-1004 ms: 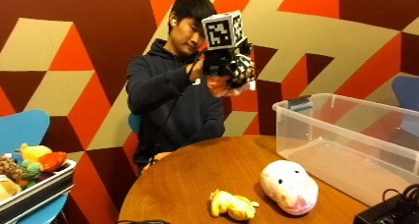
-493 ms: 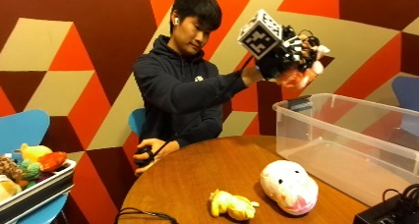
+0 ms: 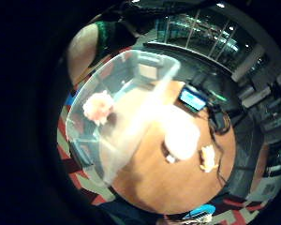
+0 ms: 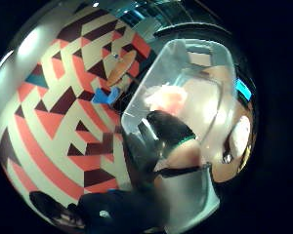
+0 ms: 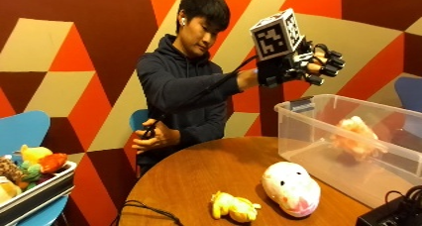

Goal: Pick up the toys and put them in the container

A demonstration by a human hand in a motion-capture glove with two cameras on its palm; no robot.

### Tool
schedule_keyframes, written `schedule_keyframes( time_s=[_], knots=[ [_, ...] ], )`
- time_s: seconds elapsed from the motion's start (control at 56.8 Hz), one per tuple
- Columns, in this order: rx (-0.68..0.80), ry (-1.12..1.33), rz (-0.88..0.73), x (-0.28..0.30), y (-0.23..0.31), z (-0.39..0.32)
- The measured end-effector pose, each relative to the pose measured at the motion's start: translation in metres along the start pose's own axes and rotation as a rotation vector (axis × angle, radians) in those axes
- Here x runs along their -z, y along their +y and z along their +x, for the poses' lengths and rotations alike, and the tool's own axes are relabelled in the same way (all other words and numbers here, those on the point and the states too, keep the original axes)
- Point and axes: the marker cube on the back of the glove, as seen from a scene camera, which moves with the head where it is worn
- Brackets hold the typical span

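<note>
My gloved right hand (image 5: pixel 310 65) hovers above the near corner of the clear plastic container (image 5: pixel 310 137), fingers spread and holding nothing. A pink-orange plush toy (image 5: pixel 356 134) is inside the container below the hand; I cannot tell whether it rests on the floor. The same toy (image 3: pixel 98 107) shows through the container wall in the little finger side view, and under my gloved fingers (image 4: pixel 171 129) in the thumb side view. On the round wooden table (image 5: pixel 198 176) lie a pink-white plush (image 5: pixel 290 188) and a small yellow toy (image 5: pixel 232 206), both in front of the container.
A tray (image 5: pixel 39 191) with several colourful toys stands on a blue chair at the left. A black device (image 5: pixel 392 216) with cables sits at the table's near right edge. The person's bare left hand (image 5: pixel 155 137) stays at the table's far edge.
My hand swung from in front of the chest out over the container and opened. The pink-orange toy it held is now inside the container.
</note>
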Motion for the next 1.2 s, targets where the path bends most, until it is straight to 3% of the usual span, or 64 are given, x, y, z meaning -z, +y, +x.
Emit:
schedule_keyframes(
  time_s=[0.247, 0.529, 0.617, 0.951, 1.198],
  knots=[
    [-0.24, 0.153, -0.134, -0.006, 0.031, 0.124],
    [-0.387, 0.144, -0.452, -0.118, 0.04, 0.179],
    [-0.361, 0.222, -0.518, -0.148, 0.048, 0.183],
    [-0.222, 0.289, -0.354, -0.137, 0.043, 0.188],
    [-0.142, 0.224, -0.187, -0.028, 0.023, 0.127]
  ],
)
